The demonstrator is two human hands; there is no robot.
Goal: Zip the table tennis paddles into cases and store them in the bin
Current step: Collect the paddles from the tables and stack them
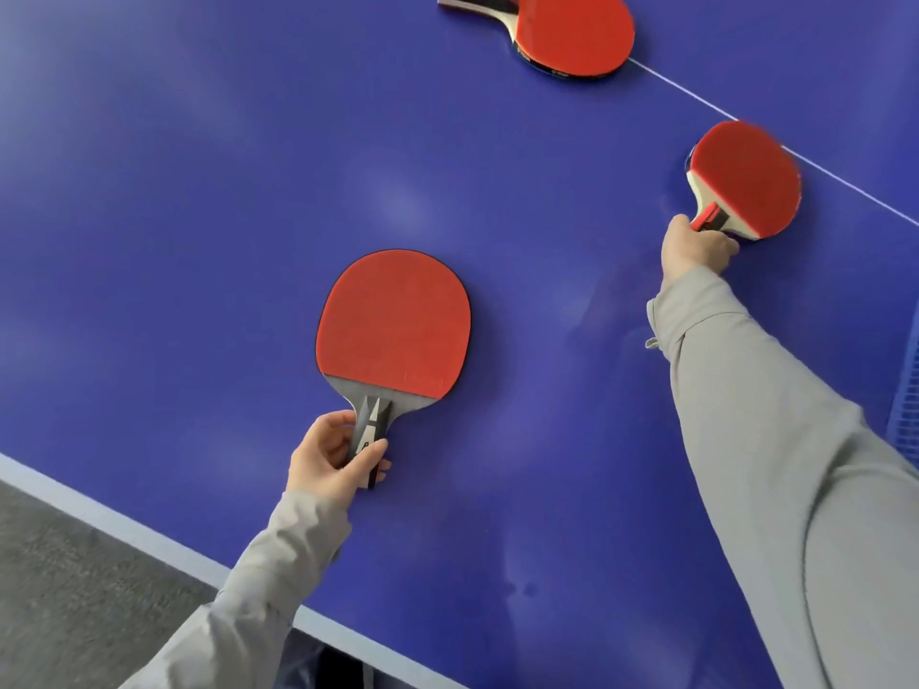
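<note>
Fingers [370, 452] of each hand grip a paddle [393, 320] handle on the table [199, 191].

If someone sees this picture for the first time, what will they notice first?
Red paddles on a blue table: the left hand grips the handle of the near paddle, and the right hand grips the far-right paddle. More paddles lie at the top edge.

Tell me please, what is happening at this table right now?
A person is gathering paddles off a blue table. The left hand grips the handle of the near paddle, and the right hand grips the far paddle. More paddles lie at the top edge. No case or bin is in view.
</note>
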